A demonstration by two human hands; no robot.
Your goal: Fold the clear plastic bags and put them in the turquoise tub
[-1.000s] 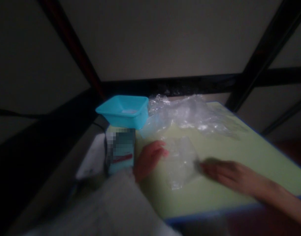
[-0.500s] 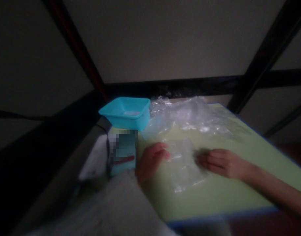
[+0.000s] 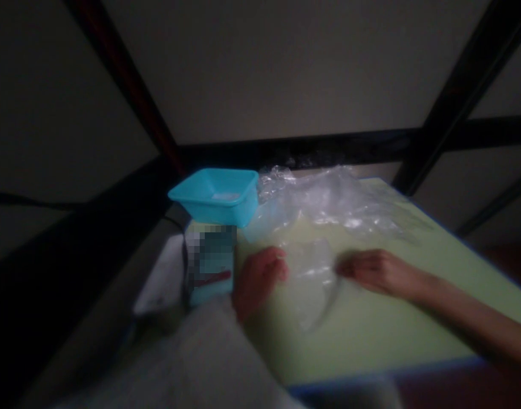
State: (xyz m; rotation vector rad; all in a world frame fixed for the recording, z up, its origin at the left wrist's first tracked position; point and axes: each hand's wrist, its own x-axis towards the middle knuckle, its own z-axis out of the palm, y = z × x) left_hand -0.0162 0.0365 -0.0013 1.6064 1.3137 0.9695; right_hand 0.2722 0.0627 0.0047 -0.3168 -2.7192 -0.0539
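A small clear plastic bag [image 3: 310,283] lies on the pale green table [image 3: 392,324] between my hands. My left hand [image 3: 257,279], in a grey sleeve, has its fingers curled onto the bag's left edge. The fingers of my right hand [image 3: 373,271] are bunched on the bag's right edge, which is lifted and blurred. A teal box [image 3: 209,264] stands just left of my left hand.
A turquoise tray [image 3: 215,196] sits behind the box at the table's back left corner. Crumpled clear plastic [image 3: 328,204] covers the back of the table. Black frame bars [image 3: 451,96] cross behind and to the right. The blue table edge [image 3: 371,378] runs near me.
My right hand slid in from the right to the bag's right edge, and that edge now lifts off the table. My left hand stayed on the bag's left edge.
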